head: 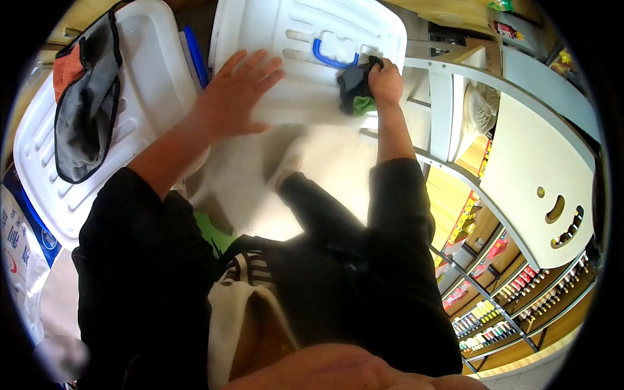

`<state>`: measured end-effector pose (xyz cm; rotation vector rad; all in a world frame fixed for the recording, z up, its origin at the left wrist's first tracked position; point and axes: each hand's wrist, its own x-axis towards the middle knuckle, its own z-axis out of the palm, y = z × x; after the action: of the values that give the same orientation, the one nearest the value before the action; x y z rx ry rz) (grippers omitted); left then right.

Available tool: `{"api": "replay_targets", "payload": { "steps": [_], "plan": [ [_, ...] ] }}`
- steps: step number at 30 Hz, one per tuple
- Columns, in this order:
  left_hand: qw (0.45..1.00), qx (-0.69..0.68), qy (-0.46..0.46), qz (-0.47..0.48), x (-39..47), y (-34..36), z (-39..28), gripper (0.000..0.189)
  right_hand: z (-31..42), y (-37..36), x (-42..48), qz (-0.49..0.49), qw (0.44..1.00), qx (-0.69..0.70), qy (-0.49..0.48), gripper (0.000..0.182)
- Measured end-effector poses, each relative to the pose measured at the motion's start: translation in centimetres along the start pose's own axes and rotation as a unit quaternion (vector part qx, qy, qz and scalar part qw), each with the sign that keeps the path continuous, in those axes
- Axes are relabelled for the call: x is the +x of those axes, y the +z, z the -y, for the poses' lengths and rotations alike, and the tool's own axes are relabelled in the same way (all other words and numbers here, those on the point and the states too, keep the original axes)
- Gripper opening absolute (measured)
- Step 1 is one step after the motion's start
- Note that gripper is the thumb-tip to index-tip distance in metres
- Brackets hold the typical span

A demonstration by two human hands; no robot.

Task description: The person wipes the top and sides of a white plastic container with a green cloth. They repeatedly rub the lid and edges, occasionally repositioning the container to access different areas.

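Note:
Before me stands a white plastic storage box [253, 24] with a blue handle [336, 62] on its lid. My right hand [387, 82] grips a bunched dark grey cloth [355, 85], which shows a green patch [363, 106], against the lid's right side. Fingers spread, my left hand [239, 92] is over the near left part of the same lid and holds nothing; whether its palm touches the plastic I cannot tell. To the left, a second white lidded box [151, 97] carries a folded grey cloth [90, 117] with black edging and an orange patch.
A cream chair with a pale grey frame [441, 112] and cut-out slots is at my right. Beyond it, shelves [516, 302] hold several rows of small bottles or tubes. Printed plastic bags [22, 243] lie at far left. A white shoe [480, 109] shows behind the frame.

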<state>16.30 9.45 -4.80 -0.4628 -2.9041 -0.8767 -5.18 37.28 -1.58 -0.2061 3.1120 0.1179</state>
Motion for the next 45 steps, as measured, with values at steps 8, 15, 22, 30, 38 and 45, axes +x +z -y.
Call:
{"api": "replay_targets", "payload": {
  "steps": [8,15,22,30,38,45],
  "plan": [
    [1.0,0.005,-0.01,0.002,0.3,-0.1,-0.4,0.098,1.9,-0.9,-0.6,0.041,0.995,0.027,-0.089,0.033],
    [1.0,0.005,-0.01,-0.002,0.2,0.0,-0.3,0.101,-1.4,-1.8,0.1,0.057,0.994,-0.033,-0.092,0.036],
    [1.0,-0.011,-0.001,-0.001,-0.1,-0.1,0.0,0.101,-0.3,-1.9,0.5,0.104,0.994,0.029,0.007,0.04],
    [1.0,-0.015,0.0,0.007,0.1,-0.6,0.0,0.1,3.2,-0.7,-1.4,0.054,0.984,0.169,0.006,0.045],
    [1.0,-0.007,0.008,-0.012,-0.3,0.2,0.3,0.1,-2.7,-4.6,-6.9,0.252,0.816,0.491,0.17,0.037],
    [1.0,0.009,-0.008,0.004,-0.1,0.1,0.0,0.101,-4.6,-1.9,-1.8,0.043,0.957,0.274,-0.085,0.032]
  ]
}}
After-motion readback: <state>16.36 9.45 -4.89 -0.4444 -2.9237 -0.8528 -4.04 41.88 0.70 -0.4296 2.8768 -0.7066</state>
